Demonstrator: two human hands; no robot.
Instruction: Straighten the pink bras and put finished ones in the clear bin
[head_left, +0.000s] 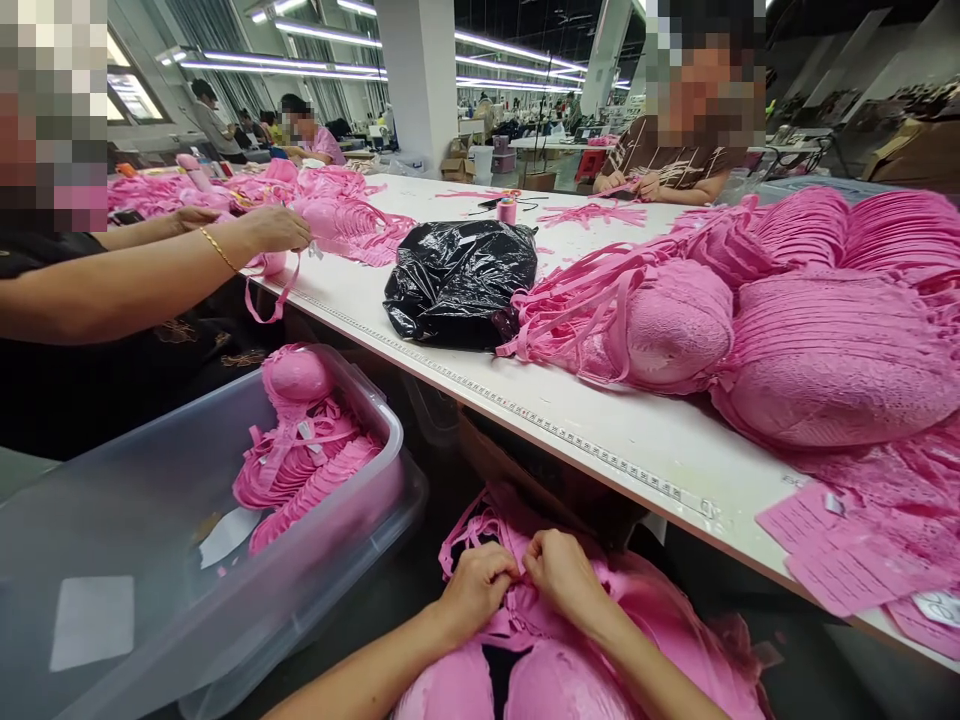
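Note:
Low in front of me, several pink bras [570,680] lie across my lap, with thin pink straps bunched above the cups. My left hand [480,588] is closed in a pinch on the pink bra at its upper part. Close beside it, my right hand [564,578] also pinches the same bra, its fingers bent downward. Only a small gap separates the two hands. The exact bit of strap or fabric between the fingertips is hidden.
A white table [600,410] with a measuring tape [517,405] along its edge bears stacked pink bras [847,350] and a black plastic bag [465,280]. A clear bin [187,620] holds more bras at left. A co-worker's hand [274,230] works nearby; another person sits across.

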